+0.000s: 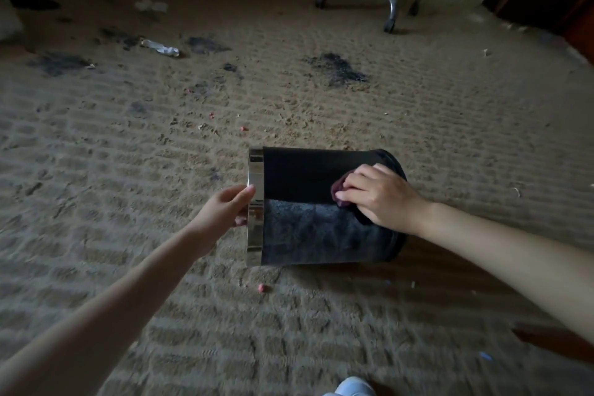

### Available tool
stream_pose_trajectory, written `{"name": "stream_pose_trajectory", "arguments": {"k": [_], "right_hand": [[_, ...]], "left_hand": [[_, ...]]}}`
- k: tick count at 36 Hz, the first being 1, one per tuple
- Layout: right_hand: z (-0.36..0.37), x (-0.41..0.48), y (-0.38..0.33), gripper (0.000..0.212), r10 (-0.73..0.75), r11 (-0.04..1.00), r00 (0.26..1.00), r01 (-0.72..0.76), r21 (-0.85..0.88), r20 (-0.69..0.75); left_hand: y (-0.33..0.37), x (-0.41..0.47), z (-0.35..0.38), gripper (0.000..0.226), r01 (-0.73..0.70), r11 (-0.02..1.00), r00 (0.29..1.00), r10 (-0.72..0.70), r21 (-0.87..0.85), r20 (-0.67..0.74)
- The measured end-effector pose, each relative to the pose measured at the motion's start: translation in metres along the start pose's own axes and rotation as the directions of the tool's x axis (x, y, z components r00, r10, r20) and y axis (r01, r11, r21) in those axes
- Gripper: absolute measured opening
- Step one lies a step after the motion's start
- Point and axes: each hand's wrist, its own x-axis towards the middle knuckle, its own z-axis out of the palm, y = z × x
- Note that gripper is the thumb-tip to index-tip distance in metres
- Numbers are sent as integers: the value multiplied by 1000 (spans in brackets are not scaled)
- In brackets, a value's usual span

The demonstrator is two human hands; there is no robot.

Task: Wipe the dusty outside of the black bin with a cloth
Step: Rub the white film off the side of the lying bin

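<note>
Right now the black bin (321,177) lies on its side on the carpet (128,154), shiny rim (256,235) toward your left. Your left hand (228,206) has a closed grip on that rim, thumb on the outside. Your right hand (376,194) has its grip bunched on the dark red cloth (339,186), pressing it against the wall near the base. Being round, the bin could roll under a hard stroke if your rim hold slackens. The grey dusty band (315,231) below the cloth could get skipped, or smeared onto the clean black part.
</note>
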Motion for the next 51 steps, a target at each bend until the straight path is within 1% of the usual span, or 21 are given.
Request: {"name": "stream_pose_trajectory", "arguments": {"k": [3, 6, 9, 10, 12, 13, 16, 20, 25, 26, 28, 33, 37, 39, 43, 44, 45, 46, 49, 50, 51], "right_hand": [[-6, 3, 6, 26, 19, 1000, 1000, -19, -9, 6], [-7, 29, -10, 25, 11, 998, 993, -4, 62, -120], [2, 69, -43, 23, -35, 989, 973, 66, 131, -226], [8, 79, -53, 23, -42, 986, 973, 77, 148, -225], [21, 90, -65, 20, -28, 985, 973, 67, 162, -231], [26, 88, -66, 20, -11, 985, 969, 53, 165, -245], [30, 62, -55, 23, -5, 987, 964, 47, 151, -267], [25, 11, -26, 20, 44, 994, 975, -22, 103, -217], [10, -58, 12, 19, 175, 984, 977, -176, 1, -118], [7, -68, 17, 22, 208, 977, 973, -211, -15, -103], [4, -79, 22, 30, 259, 965, 963, -262, -28, -80], [-4, -72, 26, 27, 305, 952, 951, -304, 24, -55], [-8, -40, 36, 33, 496, 863, 860, -473, 175, -120], [-5, -15, 38, 34, 540, 830, 836, -509, 226, -100], [11, 27, 43, 40, 510, 833, 855, -518, 195, 93], [13, 33, 43, 42, 501, 832, 853, -521, 189, 145], [15, 36, 45, 43, 502, 828, 844, -533, 177, 190], [15, 36, 49, 44, 522, 815, 821, -560, 149, 230], [11, 24, 69, 45, 649, 735, 699, -678, -10, 300], [9, 17, 76, 43, 691, 699, 663, -714, -32, 286], [6, 9, 83, 42, 738, 649, 631, -760, 1, 241]], "left_hand": [[4, 0, 1, 34, 9, 1000, 1000, -8, 19, -16], [5, -2, 1, 35, 12, 999, 1000, -12, 43, -13], [3, -5, 0, 61, 7, 1000, 1000, -7, 23, 0], [2, -5, 1, 58, 6, 1000, 1000, -6, 8, 3], [0, -3, 2, 37, 7, 1000, 1000, -7, 4, -2], [0, -2, 2, 32, 3, 1000, 1000, -3, 15, -11], [0, -3, 3, 29, -19, 999, 999, 21, 41, -32], [3, -6, 5, 29, -32, 998, 999, 33, 51, -27], [3, -7, 5, 32, -24, 998, 999, 25, 51, -29], [4, -7, 5, 32, -20, 998, 999, 22, 55, -36], [5, -7, 5, 32, -14, 998, 999, 17, 61, -44], [5, -7, 6, 32, -21, 996, 998, 26, 82, -59], [3, -10, 5, 35, -16, 998, 999, 18, 69, -38], [3, -12, 7, 36, -18, 999, 999, 19, 50, -26], [6, -17, 11, 31, -23, 998, 1000, 24, 52, -19], [6, -18, 11, 31, -30, 998, 1000, 30, 62, -1], [8, -20, 11, 39, -47, 997, 999, 46, 69, 13], [9, -20, 11, 49, -53, 995, 999, 52, 82, 12], [9, -20, 9, 74, -45, 993, 999, 45, 106, 5], [9, -20, 8, 78, -38, 992, 999, 38, 119, -1], [9, -20, 6, 74, -35, 992, 999, 35, 124, 0]]}}
